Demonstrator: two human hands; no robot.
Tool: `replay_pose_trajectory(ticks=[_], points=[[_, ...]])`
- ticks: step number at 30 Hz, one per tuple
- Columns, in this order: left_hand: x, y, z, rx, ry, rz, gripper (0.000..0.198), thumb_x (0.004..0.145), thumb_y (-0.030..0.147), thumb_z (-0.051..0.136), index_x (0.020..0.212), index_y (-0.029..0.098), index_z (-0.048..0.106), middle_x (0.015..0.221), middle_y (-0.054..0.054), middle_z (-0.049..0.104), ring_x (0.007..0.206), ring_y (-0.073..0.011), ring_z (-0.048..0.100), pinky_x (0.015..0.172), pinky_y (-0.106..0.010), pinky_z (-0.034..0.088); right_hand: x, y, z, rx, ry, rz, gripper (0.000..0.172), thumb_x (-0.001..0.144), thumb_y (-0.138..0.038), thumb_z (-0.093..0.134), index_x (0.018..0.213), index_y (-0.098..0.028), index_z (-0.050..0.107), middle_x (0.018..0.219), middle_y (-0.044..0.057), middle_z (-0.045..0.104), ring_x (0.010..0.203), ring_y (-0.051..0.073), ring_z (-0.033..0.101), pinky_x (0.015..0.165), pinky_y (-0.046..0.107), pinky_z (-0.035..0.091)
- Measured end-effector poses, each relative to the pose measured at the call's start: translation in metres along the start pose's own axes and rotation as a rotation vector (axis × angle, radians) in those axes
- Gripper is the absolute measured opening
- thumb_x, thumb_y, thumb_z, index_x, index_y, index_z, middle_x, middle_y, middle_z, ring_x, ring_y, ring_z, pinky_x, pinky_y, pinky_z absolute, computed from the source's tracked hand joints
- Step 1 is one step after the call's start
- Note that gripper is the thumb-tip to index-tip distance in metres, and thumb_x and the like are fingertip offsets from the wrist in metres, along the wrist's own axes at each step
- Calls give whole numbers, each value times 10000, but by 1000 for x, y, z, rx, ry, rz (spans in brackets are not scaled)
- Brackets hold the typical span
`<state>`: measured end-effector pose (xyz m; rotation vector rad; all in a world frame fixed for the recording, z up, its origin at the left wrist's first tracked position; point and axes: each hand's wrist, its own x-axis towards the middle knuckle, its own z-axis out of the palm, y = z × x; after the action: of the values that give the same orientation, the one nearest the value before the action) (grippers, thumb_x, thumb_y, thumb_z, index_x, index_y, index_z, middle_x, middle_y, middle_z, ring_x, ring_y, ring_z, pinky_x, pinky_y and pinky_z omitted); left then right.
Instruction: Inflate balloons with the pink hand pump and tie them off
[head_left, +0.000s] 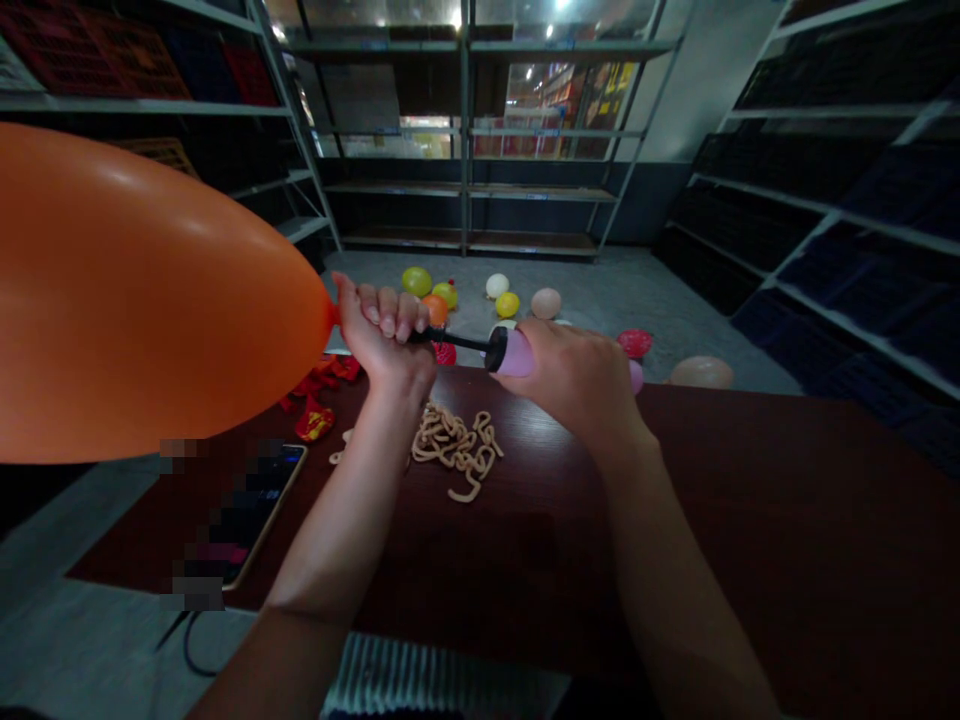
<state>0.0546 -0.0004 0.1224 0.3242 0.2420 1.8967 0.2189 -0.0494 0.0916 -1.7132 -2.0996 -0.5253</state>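
A large inflated orange balloon [150, 300] fills the left side of the view, its neck pointing right. My left hand [386, 335] is closed around that neck, where it meets the black nozzle end of a hand pump. The pump [516, 353] has a pink body and a black collar, with a thin black rod between my two hands. Wrapped round the pink body is my right hand [574, 380]. Below my hands, a heap of tan cords [454, 445] lies on the dark brown table [525, 570]. Uninflated red balloons [315, 420] sit just left of my left wrist.
A phone [259, 515] lies at the table's left edge, partly pixelated. Beyond the table, several inflated balloons rest on the grey floor, among them a yellow balloon [508, 305] and a red balloon [634, 343]. Metal shelves [465, 190] stand at the back and both sides.
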Motion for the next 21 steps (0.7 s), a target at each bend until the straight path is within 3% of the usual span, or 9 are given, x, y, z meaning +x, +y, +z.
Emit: replay_pose_trajectory(ticks=[4,9,13,17,21], points=[[13,7,-7,43,23,40,629,1114,443,348,577,172,163,391,66,176,305,-53,173,377,-211,222,1,19,-2,27,-97,-18,353,894,-525,619,1061,-217,659,1023,95,759,902,282,690,707,342,411],[30,13,-22,89,-88,122,670,1074,442,479,542,188,161,409,64,169,318,-68,180,385,-243,225,0,37,-10,43,-193,13,358,861,-509,680,1080,-227,663,1069,84,766,913,289,691,691,348,410],[31,13,-25,99,-92,103,676,1074,429,479,521,189,174,409,58,173,320,-69,185,385,-245,235,-5,43,-18,70,-291,35,326,855,-495,684,1068,-248,667,1023,66,769,862,268,687,643,333,394],[24,8,-21,151,-70,75,684,1065,449,495,521,188,174,404,53,177,324,-74,181,388,-244,250,-8,42,-23,-7,-241,32,332,875,-483,651,1077,-222,682,968,97,758,822,285,678,664,357,389],[19,1,-20,173,-46,58,695,1053,499,504,526,183,180,403,54,178,328,-73,179,390,-238,260,-8,35,-25,-83,-218,49,312,908,-416,621,1112,-184,667,1037,153,745,847,291,674,687,361,383]])
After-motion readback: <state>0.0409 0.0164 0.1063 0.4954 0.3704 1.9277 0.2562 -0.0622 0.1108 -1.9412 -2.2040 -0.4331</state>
